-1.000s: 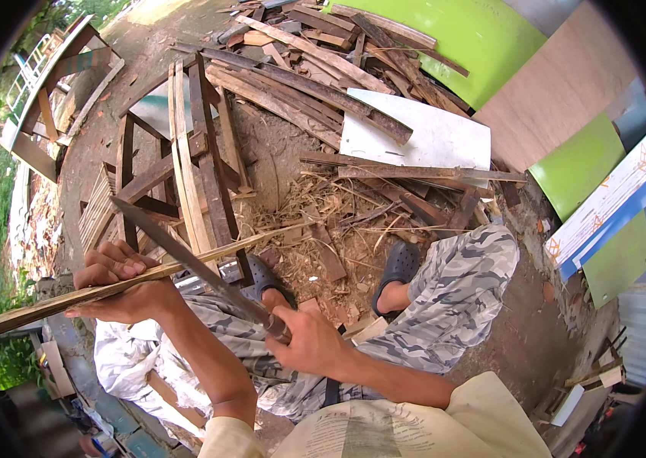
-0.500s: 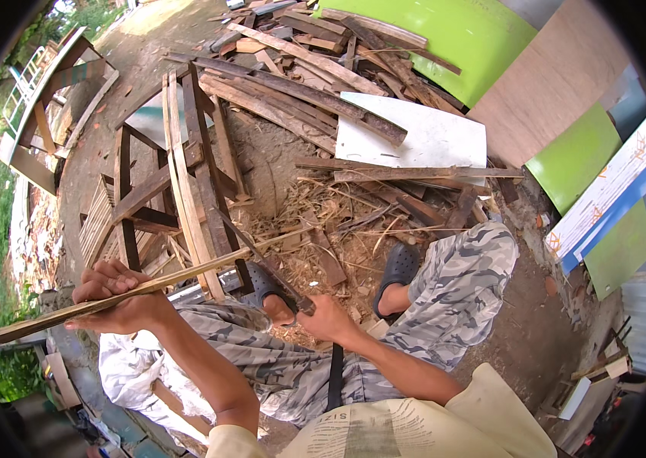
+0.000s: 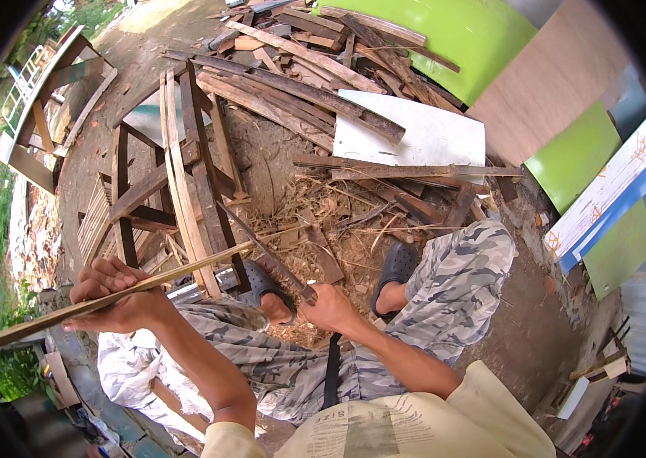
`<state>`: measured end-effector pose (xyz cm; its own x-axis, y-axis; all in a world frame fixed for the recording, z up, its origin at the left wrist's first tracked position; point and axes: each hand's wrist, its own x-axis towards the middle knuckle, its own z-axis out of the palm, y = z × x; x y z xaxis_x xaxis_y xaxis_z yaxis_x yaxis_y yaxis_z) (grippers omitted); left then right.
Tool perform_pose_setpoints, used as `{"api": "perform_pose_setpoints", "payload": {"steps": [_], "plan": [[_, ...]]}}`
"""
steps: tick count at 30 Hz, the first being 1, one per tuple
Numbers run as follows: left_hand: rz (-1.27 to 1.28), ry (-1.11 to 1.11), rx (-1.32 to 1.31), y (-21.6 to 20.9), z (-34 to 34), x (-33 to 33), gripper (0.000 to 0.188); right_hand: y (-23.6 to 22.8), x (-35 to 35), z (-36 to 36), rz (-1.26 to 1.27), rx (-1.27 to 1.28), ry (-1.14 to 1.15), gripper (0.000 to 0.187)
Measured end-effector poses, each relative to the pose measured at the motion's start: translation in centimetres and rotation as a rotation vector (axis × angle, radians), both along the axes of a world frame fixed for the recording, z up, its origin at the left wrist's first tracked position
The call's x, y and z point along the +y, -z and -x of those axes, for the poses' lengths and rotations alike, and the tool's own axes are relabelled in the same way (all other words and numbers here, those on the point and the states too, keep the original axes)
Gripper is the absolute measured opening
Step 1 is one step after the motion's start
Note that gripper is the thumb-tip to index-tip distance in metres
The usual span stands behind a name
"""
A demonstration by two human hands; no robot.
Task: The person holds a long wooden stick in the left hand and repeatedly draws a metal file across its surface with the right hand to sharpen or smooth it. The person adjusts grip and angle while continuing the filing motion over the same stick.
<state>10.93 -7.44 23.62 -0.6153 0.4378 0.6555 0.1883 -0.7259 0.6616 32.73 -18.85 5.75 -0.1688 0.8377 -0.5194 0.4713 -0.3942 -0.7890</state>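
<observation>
My left hand (image 3: 113, 294), palm turned up and fingers curled over, holds a long thin wooden strip (image 3: 193, 267). One end of the strip sticks out past the hand at the far left; the other tapers toward the middle, above the shavings. My right hand (image 3: 330, 305) is closed round the handle of a long, dark-bladed knife (image 3: 273, 261). Its blade slants up and left, crossing the strip near the strip's thin end. Whether the edge touches the wood I cannot tell.
Between my grey clogs (image 3: 397, 269) lie wood shavings (image 3: 338, 206). Left of centre, pale battens (image 3: 178, 175) lean on a dark wooden frame (image 3: 204, 183). Ahead are a scrap-wood pile (image 3: 315, 53) and a white board (image 3: 407, 133). Green panels (image 3: 575, 164) line the right. White cloth (image 3: 128, 374) lies beside my left thigh.
My right hand has moved slightly forward, away from my body, and the knife's blade has gone with it along the strip. The left hand and strip have shifted slightly left.
</observation>
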Motion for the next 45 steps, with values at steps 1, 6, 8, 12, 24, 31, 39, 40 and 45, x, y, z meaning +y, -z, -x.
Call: {"api": "perform_pose_setpoints", "payload": {"steps": [1,6,8,12,24,31,39,40,45], "plan": [[0.016,0.011,0.007,0.0,0.1,0.0,0.067,-0.4,0.2,-0.1,-0.066,-0.019,-0.005,0.03],[-0.07,0.055,-0.041,0.2,0.0,0.0,0.067,-2.0,-0.1,-0.1,-0.091,-0.012,0.049,0.028],[-0.09,0.13,-0.039,0.5,-0.3,0.0,0.067,0.8,-0.3,-0.4,-0.059,0.012,0.049,0.028],[-0.051,0.08,-0.023,0.3,-0.2,0.0,0.068,3.4,-0.1,0.1,-0.099,0.01,0.033,0.027],[-0.029,0.033,-0.047,0.4,0.6,-0.2,0.066,3.6,2.2,-1.5,0.037,-0.124,-0.02,0.03],[-0.064,0.058,-0.023,0.8,2.5,0.1,0.067,-4.0,1.4,-0.2,-0.079,-0.102,-0.119,0.025],[-0.024,0.138,-0.007,0.6,1.7,0.1,0.066,9.9,2.8,-3.1,0.103,-0.112,0.012,0.025],[-0.051,0.137,-0.038,0.8,2.2,-0.1,0.066,8.7,3.5,-3.3,0.087,-0.164,0.004,0.026],[-0.029,0.108,-0.049,1.3,3.6,0.7,0.069,3.0,2.8,-0.9,-0.014,-0.111,-0.068,0.026]]}}
